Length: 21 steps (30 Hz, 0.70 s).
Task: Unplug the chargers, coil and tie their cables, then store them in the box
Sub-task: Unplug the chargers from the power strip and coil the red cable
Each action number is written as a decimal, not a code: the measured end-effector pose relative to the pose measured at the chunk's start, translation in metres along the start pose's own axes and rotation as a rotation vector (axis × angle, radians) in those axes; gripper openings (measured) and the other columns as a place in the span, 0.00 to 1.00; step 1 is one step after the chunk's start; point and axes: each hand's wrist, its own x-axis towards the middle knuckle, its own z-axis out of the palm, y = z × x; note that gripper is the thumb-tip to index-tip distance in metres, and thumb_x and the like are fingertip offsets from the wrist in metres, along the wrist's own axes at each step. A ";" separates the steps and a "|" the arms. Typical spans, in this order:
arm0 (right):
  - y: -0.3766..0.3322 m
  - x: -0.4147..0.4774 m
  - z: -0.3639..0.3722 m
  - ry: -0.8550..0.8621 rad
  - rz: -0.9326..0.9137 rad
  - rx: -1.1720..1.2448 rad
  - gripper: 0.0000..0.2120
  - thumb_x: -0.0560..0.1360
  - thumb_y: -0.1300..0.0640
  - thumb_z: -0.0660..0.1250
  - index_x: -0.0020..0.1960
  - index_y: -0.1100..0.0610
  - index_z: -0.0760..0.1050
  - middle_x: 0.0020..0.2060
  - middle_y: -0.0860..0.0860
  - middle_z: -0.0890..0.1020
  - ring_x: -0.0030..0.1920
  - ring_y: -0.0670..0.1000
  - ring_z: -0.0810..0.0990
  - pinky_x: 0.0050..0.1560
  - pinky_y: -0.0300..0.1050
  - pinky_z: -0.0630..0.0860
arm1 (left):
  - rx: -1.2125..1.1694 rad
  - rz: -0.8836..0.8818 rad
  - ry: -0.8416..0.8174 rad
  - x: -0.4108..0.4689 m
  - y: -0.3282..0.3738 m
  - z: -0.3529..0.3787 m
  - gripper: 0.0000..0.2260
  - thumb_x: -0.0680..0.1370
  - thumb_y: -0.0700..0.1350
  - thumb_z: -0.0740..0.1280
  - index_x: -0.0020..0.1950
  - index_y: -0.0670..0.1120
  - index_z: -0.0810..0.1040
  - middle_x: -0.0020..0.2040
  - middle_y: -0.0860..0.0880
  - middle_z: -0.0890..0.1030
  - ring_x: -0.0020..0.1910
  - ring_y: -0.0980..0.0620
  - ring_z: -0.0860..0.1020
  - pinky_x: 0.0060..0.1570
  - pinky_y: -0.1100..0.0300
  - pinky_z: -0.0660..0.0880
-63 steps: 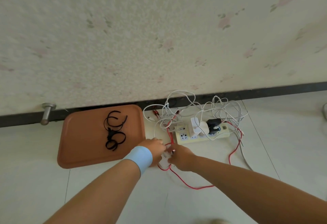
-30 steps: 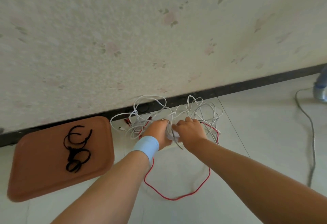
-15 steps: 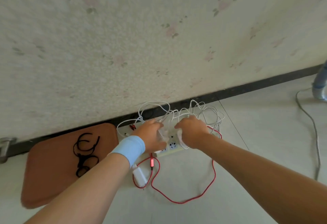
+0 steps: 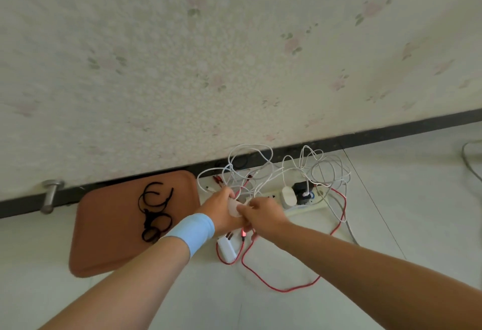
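A white power strip point(image 4: 307, 205) lies on the floor by the wall, with a white charger point(image 4: 288, 195) and a black charger point(image 4: 302, 192) plugged in. Tangled white cables point(image 4: 273, 170) loop above it. My left hand point(image 4: 221, 209) and my right hand point(image 4: 263, 215) meet over the strip's left end and together grip a white charger point(image 4: 234, 208). Another white charger point(image 4: 227, 249) lies unplugged on the floor below my hands, its red cable point(image 4: 287, 288) looping to the right.
A brown tray point(image 4: 104, 238) with several black cable ties point(image 4: 154, 212) sits left of the strip. A metal door stop point(image 4: 50, 195) sticks out of the dark skirting. A grey cord point(image 4: 469, 162) runs at the far right. Pale floor tiles spread in front.
Both hands went from the red-cabled charger to the strip, then drew back slightly toward me with a white charger between them. The black and round white chargers are uncovered again. The view shifted.
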 end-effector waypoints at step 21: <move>0.054 0.030 0.010 -0.338 -0.017 -0.410 0.13 0.77 0.67 0.63 0.59 0.58 0.79 0.50 0.56 0.78 0.43 0.53 0.77 0.46 0.48 0.79 | 0.790 0.108 -0.449 -0.003 -0.024 0.024 0.20 0.79 0.51 0.64 0.71 0.53 0.73 0.69 0.45 0.68 0.64 0.41 0.74 0.62 0.51 0.73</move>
